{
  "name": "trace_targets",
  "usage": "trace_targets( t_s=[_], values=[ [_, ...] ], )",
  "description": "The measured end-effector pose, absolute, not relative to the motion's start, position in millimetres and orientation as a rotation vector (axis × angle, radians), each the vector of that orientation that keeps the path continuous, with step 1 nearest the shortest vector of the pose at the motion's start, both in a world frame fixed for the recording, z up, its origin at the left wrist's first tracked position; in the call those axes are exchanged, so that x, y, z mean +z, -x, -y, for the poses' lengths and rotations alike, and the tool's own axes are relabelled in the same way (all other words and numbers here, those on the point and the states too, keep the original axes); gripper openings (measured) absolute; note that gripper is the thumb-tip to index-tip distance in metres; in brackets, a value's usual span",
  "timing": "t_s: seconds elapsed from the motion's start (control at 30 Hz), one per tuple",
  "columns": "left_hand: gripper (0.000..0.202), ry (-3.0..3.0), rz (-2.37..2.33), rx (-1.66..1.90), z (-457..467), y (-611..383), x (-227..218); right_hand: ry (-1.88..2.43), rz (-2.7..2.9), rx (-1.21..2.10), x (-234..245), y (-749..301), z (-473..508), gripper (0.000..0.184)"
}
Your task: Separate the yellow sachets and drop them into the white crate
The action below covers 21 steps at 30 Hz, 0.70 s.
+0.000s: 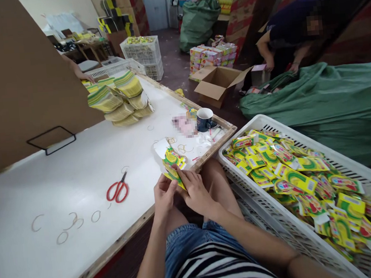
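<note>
Over the table's near edge I hold a small yellow-and-green printed carton with a white flap at its far end. My left hand pinches its near left side between thumb and fingers. The fingers of my right hand lie across its near right side, closed on it. Just beyond the carton, several loose rubber bands lie on the white table. Red-handled scissors rest to the left of my hands, with more bands around them. What the carton holds, if anything, is hidden.
To my right stands a white plastic basket of similar cartons. A dark mug sits at the table's right corner. Stacks of flat cartons lie farther back, beside another person's hand. A co-worker bends over a green sack.
</note>
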<state>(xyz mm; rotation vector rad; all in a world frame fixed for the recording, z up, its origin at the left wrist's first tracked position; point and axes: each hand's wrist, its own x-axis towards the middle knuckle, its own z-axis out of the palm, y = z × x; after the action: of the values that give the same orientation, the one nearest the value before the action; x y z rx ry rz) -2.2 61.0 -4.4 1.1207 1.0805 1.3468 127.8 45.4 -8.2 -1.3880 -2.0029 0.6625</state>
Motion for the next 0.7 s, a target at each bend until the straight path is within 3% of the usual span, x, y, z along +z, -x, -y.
trace_targets(
  t_s=[0.1, 0.23, 0.33, 0.7],
  values=[
    [0.045, -1.105, -1.06, 1.33, -62.6, 7.0, -12.4, 1.275, 1.842, 0.84, -5.1, -132.6, -46.3, 0.065],
    [0.044, -1.031, -0.929, 1.32, -62.2, 8.1, -21.2, 1.279, 1.532, 1.026, -1.6, -139.7, -52.8, 0.046],
    [0.042, -0.982, -0.889, 1.295, -59.9, 5.3, -19.9, 1.298, 1.442, 1.106, -1.8, -142.4, -56.1, 0.045],
    [0.044, -0.87, -1.108, 1.258, -56.2, 3.9, -11.9, 1.303, 1.463, 1.026, -15.0, -139.9, -50.7, 0.025]
  ],
)
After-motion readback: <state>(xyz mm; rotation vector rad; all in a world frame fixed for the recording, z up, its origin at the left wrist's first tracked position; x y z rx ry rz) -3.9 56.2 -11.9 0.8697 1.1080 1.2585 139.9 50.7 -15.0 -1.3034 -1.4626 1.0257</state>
